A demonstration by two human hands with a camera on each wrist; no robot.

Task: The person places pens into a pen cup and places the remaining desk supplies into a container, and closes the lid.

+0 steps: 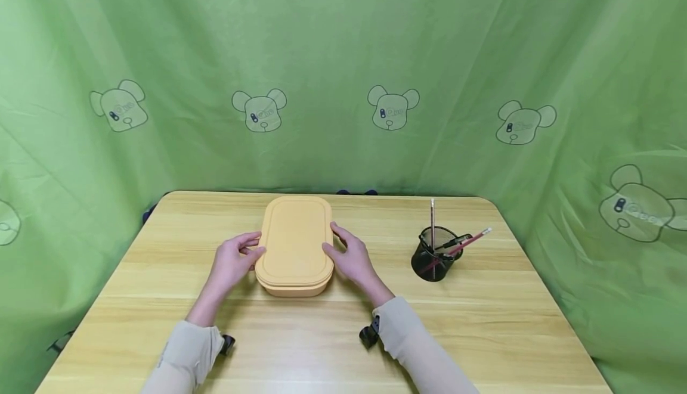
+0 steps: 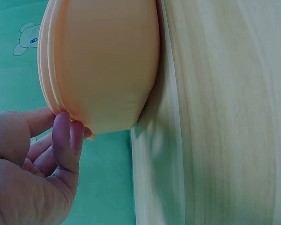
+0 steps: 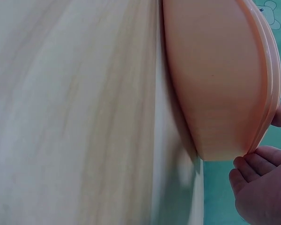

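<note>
A light orange lidded food container (image 1: 294,242) sits on the wooden table, its lid on top. My left hand (image 1: 233,261) grips the lid's left rim, thumb on top and fingers below the edge. On the other side my right hand (image 1: 352,258) grips the right rim in the same way. In the left wrist view, fingertips of the left hand (image 2: 42,164) touch the rim beside the smooth wall of the container (image 2: 105,61). From the right wrist, the right hand (image 3: 267,187) shows curled fingers under the rim. The container's inside is hidden.
To the right stands a black mesh pen holder (image 1: 432,263) with pencils and a black pen leaning in it. The wooden table (image 1: 483,328) has rounded far corners. A green curtain (image 1: 333,36) with bear-head prints hangs behind and at both sides.
</note>
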